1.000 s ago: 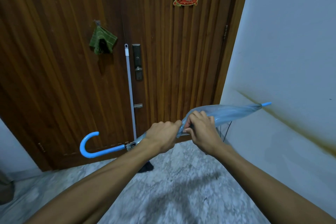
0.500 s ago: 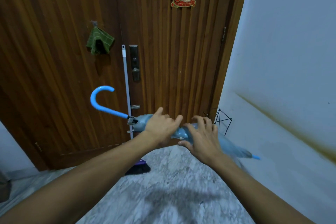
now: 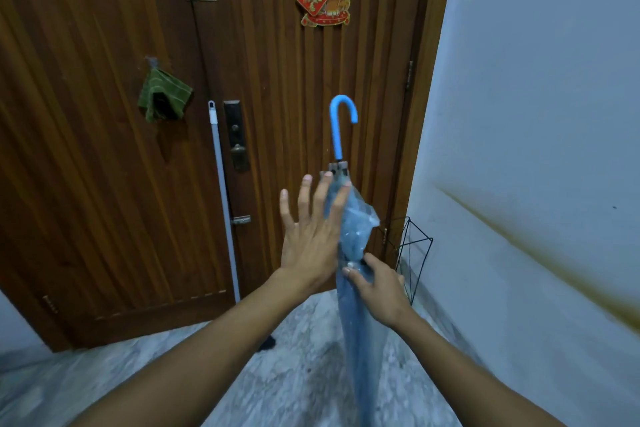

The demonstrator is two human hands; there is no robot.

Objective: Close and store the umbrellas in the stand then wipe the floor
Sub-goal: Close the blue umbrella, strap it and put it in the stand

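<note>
I have the blue umbrella (image 3: 353, 253) folded and upright, handle up, my right hand (image 3: 379, 291) gripping its canopy and my left hand (image 3: 311, 236) spread flat against it, so it's not yet in the wire stand (image 3: 414, 260) just right, and floor-wiping remains.

Two bare forearms enter from the bottom edge of the frame, one from the lower left and one from the lower right, both long and slim. No sleeve covers either arm as far as the frame shows them. The left hand (image 3: 308, 236), at the centre of the frame, wears no ring, watch or glove, and its short, pale nails show at the fingertips. The right hand (image 3: 379, 291), just right of centre and lower, is likewise bare, with one pale thumbnail visible.
</note>
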